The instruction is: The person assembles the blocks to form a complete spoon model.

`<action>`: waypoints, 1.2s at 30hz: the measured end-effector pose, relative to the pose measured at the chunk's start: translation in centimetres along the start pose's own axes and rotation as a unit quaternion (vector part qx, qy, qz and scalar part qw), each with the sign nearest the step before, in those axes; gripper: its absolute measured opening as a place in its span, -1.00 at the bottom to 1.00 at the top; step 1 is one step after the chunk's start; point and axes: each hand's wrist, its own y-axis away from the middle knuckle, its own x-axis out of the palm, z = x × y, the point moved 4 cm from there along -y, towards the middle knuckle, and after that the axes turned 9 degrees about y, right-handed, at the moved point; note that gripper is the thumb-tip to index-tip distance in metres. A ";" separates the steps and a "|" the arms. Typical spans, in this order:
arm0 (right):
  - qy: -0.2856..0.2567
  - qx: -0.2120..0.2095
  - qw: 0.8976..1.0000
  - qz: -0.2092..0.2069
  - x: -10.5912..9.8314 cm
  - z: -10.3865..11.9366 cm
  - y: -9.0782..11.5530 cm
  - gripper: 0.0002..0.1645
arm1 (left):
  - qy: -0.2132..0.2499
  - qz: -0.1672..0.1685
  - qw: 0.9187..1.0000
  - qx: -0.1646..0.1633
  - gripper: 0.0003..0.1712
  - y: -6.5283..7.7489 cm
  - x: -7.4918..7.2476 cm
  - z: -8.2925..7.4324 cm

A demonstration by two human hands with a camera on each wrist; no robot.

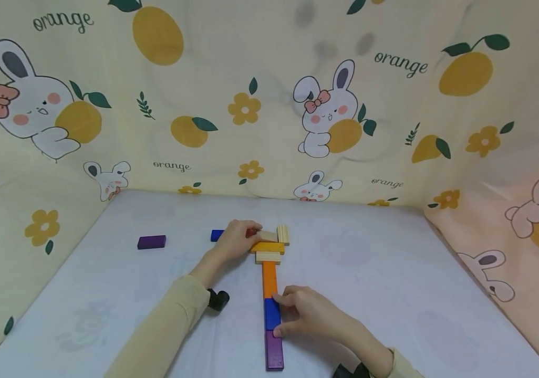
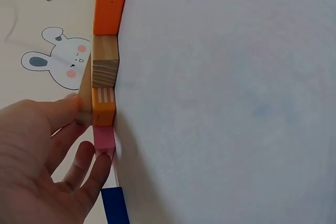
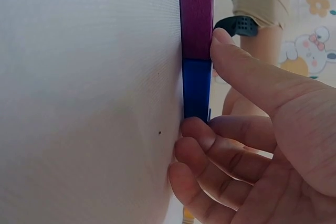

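Note:
My left hand (image 1: 238,239) pinches a plain wooden block (image 1: 267,236) at the far end of the block row. In the left wrist view, its lower fingertips touch a pink block (image 2: 104,138) beside an orange block with pale stripes (image 2: 104,106). My right hand (image 1: 314,313) lies along the right side of the row, its thumb and curled fingers around the blue block (image 1: 272,314). In the right wrist view, the thumb tip rests at the edge of the purple block (image 3: 197,19). An orange block (image 1: 270,280) continues the line beyond the blue one.
Across the far end lie a yellow-orange block (image 1: 269,248), a plain block (image 1: 268,257) and an upright plain block (image 1: 283,235). Another blue block (image 1: 216,235) shows left of the left hand. A separate purple block (image 1: 152,242) lies farther left on the white table (image 1: 373,262).

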 end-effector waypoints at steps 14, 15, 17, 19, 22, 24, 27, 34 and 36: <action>-0.001 -0.002 1.000 -0.005 0.0 0.0 0.0 -0.12 | -0.025 0.006 1.000 -0.013 -0.64 -0.4 0.6 0.5; -0.001 -0.003 1.000 -0.005 0.0 0.0 0.0 -0.12 | -0.025 0.007 1.000 -0.010 -0.63 -0.4 0.5 0.5; 0.000 0.000 1.000 -0.004 0.0 0.0 0.0 -0.12 | -0.025 0.008 1.000 -0.003 -0.62 -0.4 0.5 0.5; 0.001 0.003 1.000 -0.001 0.1 0.0 0.0 -0.13 | -0.022 0.008 1.000 0.002 -0.62 -0.3 0.4 0.5; -0.001 0.007 1.000 0.002 0.1 -0.1 0.0 -0.13 | -0.017 0.000 1.000 0.010 -0.63 0.3 0.1 0.2; -0.004 0.007 1.000 0.004 0.1 -0.2 -0.1 -0.13 | -0.005 -0.015 1.000 0.018 -0.64 1.0 -0.5 -0.1; -0.009 0.009 1.000 0.008 0.3 -0.1 -0.2 -0.12 | 0.022 -0.046 0.998 0.029 -0.65 2.4 -2.1 -0.3; -0.006 0.035 0.999 0.014 0.2 0.0 0.0 -0.09 | 0.046 -0.106 0.993 0.028 -0.61 4.7 -6.3 1.5; -0.008 0.037 0.999 0.014 0.2 0.0 0.1 -0.09 | 0.053 -0.111 0.992 0.013 -0.59 4.9 -7.1 2.1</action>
